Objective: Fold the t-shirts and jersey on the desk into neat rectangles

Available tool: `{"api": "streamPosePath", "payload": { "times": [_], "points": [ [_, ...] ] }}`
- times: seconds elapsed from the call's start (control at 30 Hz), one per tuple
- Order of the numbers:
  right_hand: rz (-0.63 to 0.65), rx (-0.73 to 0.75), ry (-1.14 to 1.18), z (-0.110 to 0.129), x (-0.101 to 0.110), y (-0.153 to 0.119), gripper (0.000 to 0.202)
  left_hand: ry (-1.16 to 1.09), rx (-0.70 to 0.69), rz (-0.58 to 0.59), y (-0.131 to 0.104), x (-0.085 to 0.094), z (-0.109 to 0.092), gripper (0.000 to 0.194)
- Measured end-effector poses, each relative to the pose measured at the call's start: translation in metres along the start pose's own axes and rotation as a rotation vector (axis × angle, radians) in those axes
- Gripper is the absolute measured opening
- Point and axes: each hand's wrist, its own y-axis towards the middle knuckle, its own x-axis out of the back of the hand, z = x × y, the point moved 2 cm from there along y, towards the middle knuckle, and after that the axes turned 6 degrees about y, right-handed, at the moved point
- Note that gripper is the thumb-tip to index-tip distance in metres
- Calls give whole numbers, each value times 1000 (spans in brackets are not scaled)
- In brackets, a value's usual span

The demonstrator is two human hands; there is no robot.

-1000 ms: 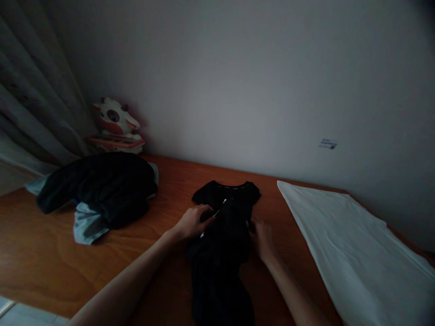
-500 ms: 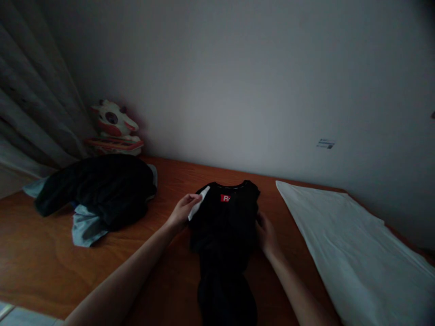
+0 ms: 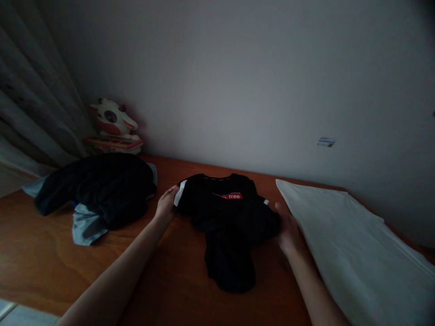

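Note:
A black shirt [image 3: 220, 213] lies crumpled on the wooden surface, its neckline toward the wall. Across its chest runs a red patch with white letters, of which "free" is readable. My left hand [image 3: 166, 203] pinches the white-trimmed sleeve on the left. On the other side, my right hand [image 3: 288, 228] is closed on a bunched part of the shirt, its fingers partly hidden behind the cloth. The lower part of the shirt hangs together in folds toward me.
A dark and grey heap of clothing [image 3: 102, 190] lies to the left on the wooden surface [image 3: 163, 280]. Behind it stands a cow-shaped toy keyboard [image 3: 113, 122] near the curtain [image 3: 30, 90]. A white cloth [image 3: 353, 235] is spread at the right. The wall [image 3: 238, 90] rises behind.
My hands have moved apart, left hand leftward and right hand rightward. The shirt is spread wider, more of the red patch shows, and its lower end has drawn up away from me.

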Motion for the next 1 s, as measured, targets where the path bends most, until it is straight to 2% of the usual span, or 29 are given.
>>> {"api": "streamPosePath", "payload": {
  "times": [0.07,0.13,0.17,0.2,0.27,0.33,0.37,0.43,0.53,0.6,0.67,0.73,0.8,0.9,0.97,1.0],
  "points": [
    [181,0,-130,7,-3,-4,53,83,-98,-51,-4,0,-1,24],
    [302,43,-247,8,-8,-8,47,306,-391,-49,-15,-1,-8,31],
    [351,62,-294,7,-11,-10,42,457,-589,11,-23,-3,-12,31],
    [402,73,-332,4,-14,-11,37,611,-788,125,-34,-7,-16,30],
    [494,85,-370,-4,-19,-14,32,848,-1072,479,-56,-16,-17,33],
    [555,112,-371,-9,-21,-17,34,997,-1188,835,-76,-23,-11,48],
    [575,137,-363,-11,-21,-19,38,1051,-1204,953,-83,-26,-8,57],
    [633,199,-352,-12,-21,-22,51,1120,-1190,1064,-91,-30,0,61],
    [685,291,-390,-12,-22,-26,71,1101,-1101,1047,-89,-34,7,33],
    [618,366,-424,-11,-23,-26,69,1044,-1012,941,-84,-34,7,26],
    [507,459,-437,-7,-23,-25,56,970,-870,779,-76,-33,6,27],
    [411,551,-476,0,-21,-24,43,863,-681,633,-68,-32,6,32],
    [401,616,-564,7,-23,-28,36,686,-450,538,-61,-32,9,41],
    [514,632,-670,12,-35,-40,45,358,-118,467,-56,-34,16,49],
    [554,594,-681,10,-45,-49,63,239,-7,466,-58,-36,19,52],
    [545,569,-681,7,-50,-52,72,233,-2,477,-60,-37,20,52]
  ]
}}
